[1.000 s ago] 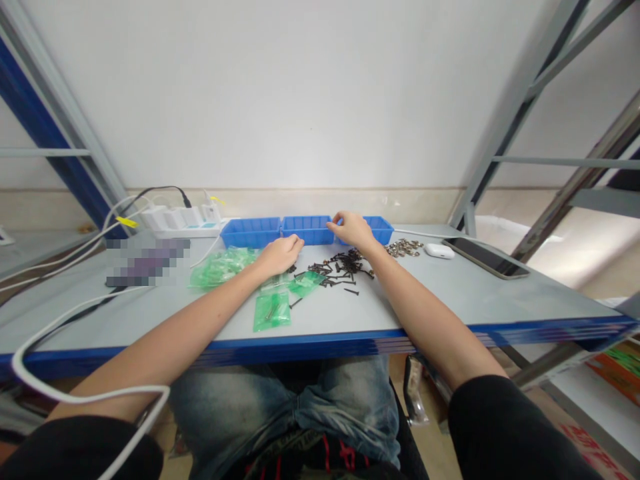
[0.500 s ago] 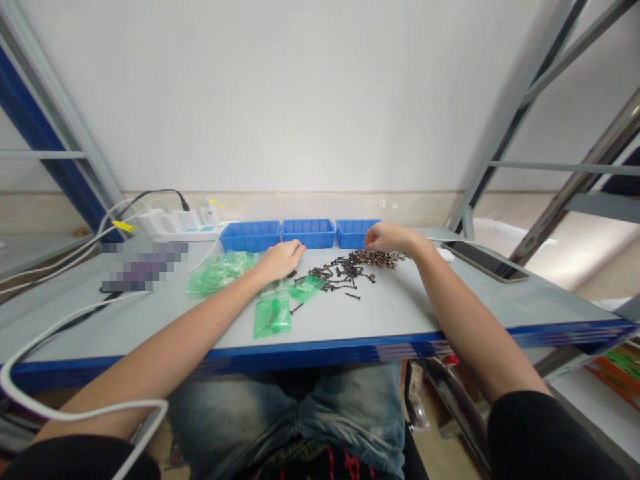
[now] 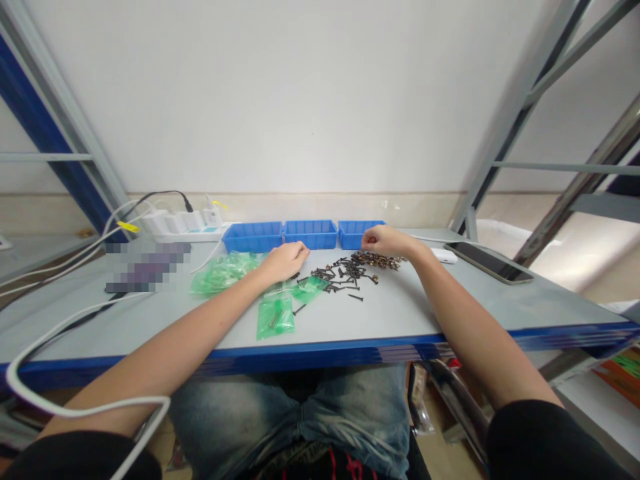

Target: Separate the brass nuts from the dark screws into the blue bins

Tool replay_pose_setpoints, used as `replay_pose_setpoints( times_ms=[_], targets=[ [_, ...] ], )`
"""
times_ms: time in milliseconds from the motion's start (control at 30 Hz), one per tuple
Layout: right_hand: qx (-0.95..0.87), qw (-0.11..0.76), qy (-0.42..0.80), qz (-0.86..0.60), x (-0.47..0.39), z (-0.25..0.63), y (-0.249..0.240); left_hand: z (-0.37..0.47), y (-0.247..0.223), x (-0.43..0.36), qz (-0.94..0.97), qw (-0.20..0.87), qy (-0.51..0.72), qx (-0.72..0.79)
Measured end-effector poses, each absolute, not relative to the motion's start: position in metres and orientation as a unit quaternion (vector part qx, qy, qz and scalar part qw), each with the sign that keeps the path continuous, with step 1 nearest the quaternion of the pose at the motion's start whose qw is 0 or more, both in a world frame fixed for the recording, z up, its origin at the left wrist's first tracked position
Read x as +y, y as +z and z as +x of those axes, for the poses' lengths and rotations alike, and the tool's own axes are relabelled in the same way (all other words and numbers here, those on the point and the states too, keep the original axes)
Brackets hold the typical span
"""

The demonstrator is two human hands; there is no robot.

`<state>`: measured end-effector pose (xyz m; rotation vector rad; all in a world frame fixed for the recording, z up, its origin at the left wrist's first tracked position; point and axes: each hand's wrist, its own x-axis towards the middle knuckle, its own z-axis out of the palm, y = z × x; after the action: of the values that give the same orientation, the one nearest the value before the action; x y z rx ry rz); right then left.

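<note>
My left hand point(image 3: 286, 260) is closed just in front of the middle blue bin point(image 3: 311, 239), its fingers curled; whatever they hold is hidden. Above the back of a heap of bronze-coloured fittings point(image 3: 383, 261), my right hand point(image 3: 379, 237) has its fingertips pinched, and I cannot make out what is in them. The right blue bin point(image 3: 350, 235) lies right behind that hand. Dark screws point(image 3: 345, 271) are strewn between the two hands. Green plastic bags point(image 3: 225, 272) are piled left of my left hand, and a green bag point(image 3: 275, 319) with screws in it lies nearer the front edge.
The left blue bin point(image 3: 253, 237) stands beside a white power strip point(image 3: 195, 235) with plugs and cables. A phone point(image 3: 490, 263) rests on the right of the table. A white cable point(image 3: 90, 404) loops across my left forearm. Metal shelf posts rise at both sides.
The view has shifted slightly. My right hand has moved a little to the left relative to the right bin. My left hand has stayed nearly in place.
</note>
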<state>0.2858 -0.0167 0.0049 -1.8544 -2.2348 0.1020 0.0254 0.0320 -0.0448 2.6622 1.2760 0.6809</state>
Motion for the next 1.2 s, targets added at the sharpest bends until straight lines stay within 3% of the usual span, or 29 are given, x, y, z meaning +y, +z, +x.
replay_pose_setpoints(
  times_ms=[167,233,900,1200],
  targets=[
    [-0.798,0.280,-0.004,-0.533,-0.016,0.254,-0.006,0.028,-0.046,0.030,0.897,0.065,0.242,0.363],
    [-0.816,0.307,-0.010,-0.491,-0.015,0.237,-0.014,0.029,-0.045,0.028,0.904,0.067,0.257,0.335],
    [-0.834,0.361,0.008,-0.416,-0.017,0.212,-0.030,0.033,-0.039,0.015,0.903,0.070,0.311,0.288],
    [-0.856,0.347,-0.024,-0.382,-0.017,0.214,-0.032,0.032,-0.039,0.016,0.904,0.060,0.305,0.292]
  ],
)
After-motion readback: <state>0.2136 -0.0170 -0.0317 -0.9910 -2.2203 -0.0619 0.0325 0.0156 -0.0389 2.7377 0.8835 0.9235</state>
